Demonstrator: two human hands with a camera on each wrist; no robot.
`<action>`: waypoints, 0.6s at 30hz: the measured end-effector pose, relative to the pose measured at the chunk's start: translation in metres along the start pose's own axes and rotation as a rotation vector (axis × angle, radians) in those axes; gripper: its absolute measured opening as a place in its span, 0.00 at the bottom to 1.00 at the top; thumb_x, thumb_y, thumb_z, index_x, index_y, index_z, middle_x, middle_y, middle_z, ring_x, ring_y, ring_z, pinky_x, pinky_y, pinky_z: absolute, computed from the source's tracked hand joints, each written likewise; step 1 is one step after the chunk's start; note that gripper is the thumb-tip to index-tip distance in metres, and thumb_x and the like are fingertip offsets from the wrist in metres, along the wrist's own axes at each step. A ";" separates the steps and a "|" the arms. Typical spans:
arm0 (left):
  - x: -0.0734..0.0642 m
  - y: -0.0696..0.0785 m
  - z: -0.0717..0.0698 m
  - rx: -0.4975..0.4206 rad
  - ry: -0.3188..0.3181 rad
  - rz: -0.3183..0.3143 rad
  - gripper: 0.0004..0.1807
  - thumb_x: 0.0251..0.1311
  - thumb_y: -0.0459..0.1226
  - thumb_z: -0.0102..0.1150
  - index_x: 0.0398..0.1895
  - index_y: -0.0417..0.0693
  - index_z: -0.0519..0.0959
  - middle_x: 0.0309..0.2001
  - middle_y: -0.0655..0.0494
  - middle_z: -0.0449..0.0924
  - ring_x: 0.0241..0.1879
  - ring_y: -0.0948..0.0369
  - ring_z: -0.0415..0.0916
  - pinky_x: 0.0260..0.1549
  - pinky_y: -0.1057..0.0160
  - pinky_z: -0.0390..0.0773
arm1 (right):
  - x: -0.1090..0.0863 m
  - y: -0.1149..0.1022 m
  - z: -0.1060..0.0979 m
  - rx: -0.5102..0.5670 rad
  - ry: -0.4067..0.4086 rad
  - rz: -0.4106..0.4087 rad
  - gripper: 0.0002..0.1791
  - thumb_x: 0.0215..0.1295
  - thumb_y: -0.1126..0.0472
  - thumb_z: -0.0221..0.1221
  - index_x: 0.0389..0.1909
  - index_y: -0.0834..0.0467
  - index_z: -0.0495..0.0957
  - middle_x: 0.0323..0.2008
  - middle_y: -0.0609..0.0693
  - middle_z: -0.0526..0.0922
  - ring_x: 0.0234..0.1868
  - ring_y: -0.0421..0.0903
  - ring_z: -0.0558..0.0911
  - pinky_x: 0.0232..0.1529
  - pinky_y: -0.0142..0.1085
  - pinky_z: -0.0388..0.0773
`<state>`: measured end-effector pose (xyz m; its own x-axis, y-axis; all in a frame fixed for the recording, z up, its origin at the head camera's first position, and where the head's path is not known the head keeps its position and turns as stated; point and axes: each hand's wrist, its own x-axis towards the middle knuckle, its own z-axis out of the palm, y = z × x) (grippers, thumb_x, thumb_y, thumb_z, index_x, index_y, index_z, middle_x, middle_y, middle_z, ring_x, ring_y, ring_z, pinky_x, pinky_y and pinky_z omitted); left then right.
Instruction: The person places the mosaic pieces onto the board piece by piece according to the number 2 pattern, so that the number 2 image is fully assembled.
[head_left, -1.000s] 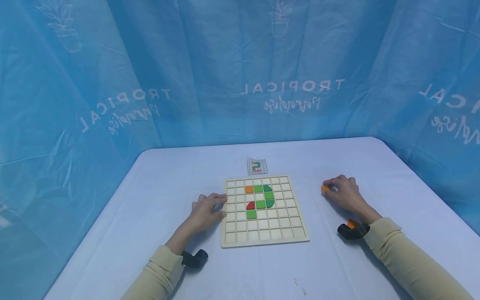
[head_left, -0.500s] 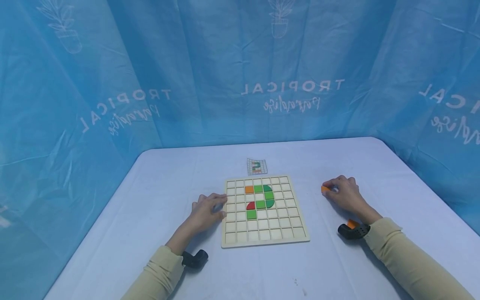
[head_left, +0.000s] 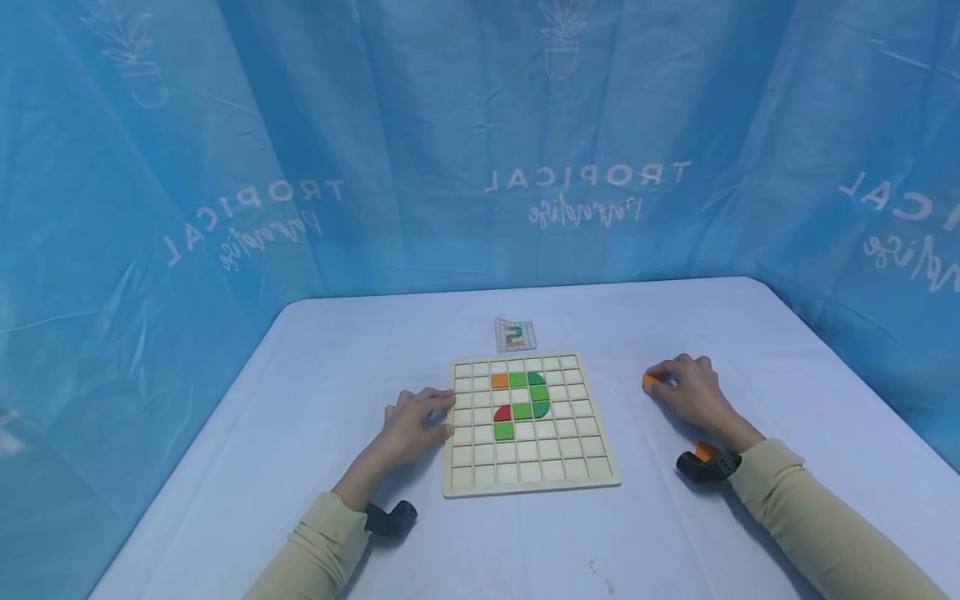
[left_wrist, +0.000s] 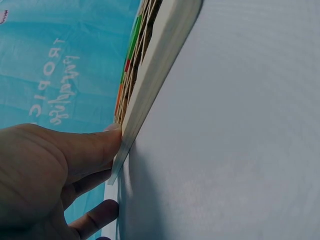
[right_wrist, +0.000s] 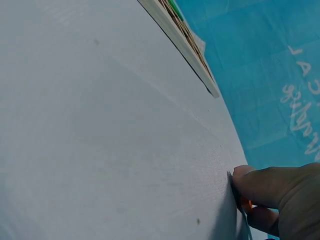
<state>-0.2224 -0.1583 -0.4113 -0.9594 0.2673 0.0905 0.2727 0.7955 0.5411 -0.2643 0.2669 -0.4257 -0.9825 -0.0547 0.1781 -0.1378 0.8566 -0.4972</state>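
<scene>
A pale wooden grid board (head_left: 555, 475) lies on the table with orange, green and red tiles set in its squares. The red tile (head_left: 502, 412) and two dark green ones have a rounded side. My left hand (head_left: 408, 427) touches the board's left edge with thumb and fingertips, as the left wrist view also shows. Off to the right of the board, my right hand (head_left: 692, 390) pinches an orange tile (head_left: 649, 380) close to the cloth. Only a sliver of that orange tile (right_wrist: 245, 204) shows behind the thumb in the right wrist view.
A small printed grid card (head_left: 515, 335) lies just beyond the board, showing a coloured pattern. Another orange piece (head_left: 705, 451) sits beside the right wrist, partly covered by the black wrist camera (head_left: 707, 467). Blue curtains (head_left: 450, 125) hang behind the white-clothed table (head_left: 360, 333).
Both hands stay in place. The whole scene sits very slightly lower in the head view.
</scene>
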 end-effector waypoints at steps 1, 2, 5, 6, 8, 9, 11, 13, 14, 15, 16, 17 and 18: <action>0.000 0.000 0.000 0.001 0.001 0.001 0.25 0.57 0.37 0.66 0.59 0.43 0.77 0.61 0.55 0.73 0.46 0.55 0.63 0.41 0.51 0.58 | 0.000 0.000 0.000 0.002 0.003 -0.001 0.16 0.60 0.62 0.65 0.46 0.66 0.82 0.42 0.62 0.75 0.47 0.60 0.64 0.44 0.53 0.60; 0.000 0.000 0.000 0.002 0.001 -0.002 0.25 0.57 0.37 0.66 0.59 0.43 0.77 0.61 0.56 0.73 0.46 0.56 0.63 0.41 0.52 0.58 | 0.000 -0.001 0.000 0.006 0.006 -0.003 0.16 0.60 0.62 0.65 0.46 0.66 0.82 0.42 0.62 0.76 0.47 0.60 0.64 0.44 0.52 0.60; 0.000 0.000 0.000 0.004 0.002 -0.007 0.25 0.57 0.38 0.66 0.60 0.44 0.76 0.61 0.56 0.73 0.46 0.56 0.63 0.41 0.52 0.58 | 0.000 -0.005 -0.001 0.026 0.012 -0.014 0.16 0.59 0.62 0.65 0.46 0.65 0.82 0.42 0.61 0.76 0.47 0.59 0.64 0.43 0.51 0.60; 0.000 0.000 0.000 0.006 0.002 -0.007 0.25 0.57 0.38 0.66 0.60 0.44 0.76 0.61 0.56 0.73 0.46 0.56 0.63 0.41 0.52 0.58 | 0.000 -0.007 -0.001 0.031 0.011 -0.021 0.15 0.59 0.62 0.65 0.46 0.65 0.82 0.42 0.61 0.76 0.47 0.59 0.64 0.43 0.51 0.60; 0.000 0.000 0.000 0.008 -0.001 -0.008 0.25 0.57 0.38 0.66 0.60 0.44 0.76 0.62 0.57 0.73 0.46 0.56 0.63 0.41 0.52 0.58 | 0.000 -0.011 -0.003 0.040 0.009 -0.035 0.15 0.59 0.62 0.65 0.45 0.65 0.82 0.42 0.61 0.76 0.46 0.59 0.64 0.43 0.51 0.60; 0.000 0.000 0.000 0.008 -0.001 -0.008 0.25 0.57 0.38 0.66 0.60 0.44 0.76 0.62 0.57 0.73 0.46 0.56 0.63 0.41 0.52 0.58 | 0.000 -0.013 -0.004 0.046 0.005 -0.041 0.15 0.59 0.62 0.64 0.45 0.65 0.82 0.42 0.61 0.77 0.46 0.59 0.64 0.43 0.51 0.59; 0.000 0.000 0.000 0.008 -0.001 -0.005 0.25 0.57 0.38 0.66 0.60 0.44 0.76 0.62 0.56 0.73 0.46 0.56 0.63 0.41 0.52 0.58 | 0.000 -0.017 -0.005 0.051 0.000 -0.055 0.15 0.59 0.63 0.64 0.45 0.65 0.83 0.41 0.60 0.77 0.46 0.59 0.64 0.42 0.51 0.59; 0.000 0.000 0.000 0.008 0.000 0.000 0.25 0.57 0.38 0.66 0.59 0.43 0.77 0.62 0.56 0.73 0.46 0.56 0.63 0.41 0.52 0.58 | 0.000 -0.021 -0.006 0.057 -0.001 -0.071 0.15 0.59 0.63 0.64 0.45 0.65 0.83 0.41 0.60 0.78 0.46 0.59 0.65 0.43 0.51 0.59; 0.000 -0.001 0.000 0.007 -0.001 -0.001 0.25 0.57 0.38 0.66 0.59 0.43 0.77 0.62 0.56 0.73 0.46 0.56 0.63 0.41 0.52 0.58 | 0.000 -0.023 -0.006 0.059 -0.004 -0.076 0.15 0.59 0.63 0.65 0.45 0.65 0.83 0.41 0.60 0.78 0.46 0.58 0.65 0.42 0.51 0.60; -0.001 -0.001 0.000 0.007 -0.001 -0.001 0.25 0.57 0.38 0.66 0.59 0.44 0.77 0.61 0.56 0.73 0.46 0.56 0.63 0.41 0.52 0.58 | 0.000 -0.025 -0.006 0.062 -0.005 -0.083 0.15 0.59 0.63 0.65 0.45 0.65 0.83 0.41 0.59 0.78 0.46 0.58 0.65 0.43 0.50 0.60; -0.001 -0.001 0.000 0.007 -0.001 -0.001 0.25 0.57 0.38 0.66 0.59 0.44 0.77 0.61 0.56 0.73 0.46 0.56 0.63 0.41 0.52 0.58 | 0.000 -0.027 -0.006 0.065 -0.004 -0.086 0.15 0.58 0.63 0.65 0.45 0.65 0.83 0.41 0.59 0.79 0.46 0.58 0.65 0.42 0.50 0.60; 0.000 -0.001 0.000 0.007 -0.001 -0.002 0.25 0.57 0.38 0.66 0.59 0.44 0.77 0.61 0.56 0.73 0.46 0.56 0.63 0.41 0.52 0.58 | 0.000 -0.030 -0.006 0.068 -0.004 -0.088 0.14 0.59 0.63 0.65 0.45 0.65 0.83 0.41 0.59 0.79 0.46 0.57 0.65 0.42 0.49 0.60; 0.000 -0.001 0.000 0.008 -0.001 -0.002 0.25 0.57 0.38 0.66 0.59 0.44 0.77 0.61 0.56 0.73 0.46 0.56 0.63 0.41 0.52 0.58 | 0.000 -0.033 -0.006 0.072 -0.003 -0.093 0.14 0.58 0.63 0.65 0.45 0.65 0.83 0.41 0.59 0.79 0.46 0.57 0.65 0.42 0.49 0.60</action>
<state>-0.2225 -0.1589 -0.4124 -0.9600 0.2657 0.0887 0.2709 0.8003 0.5350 -0.2588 0.2420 -0.4047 -0.9655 -0.1340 0.2233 -0.2368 0.8086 -0.5386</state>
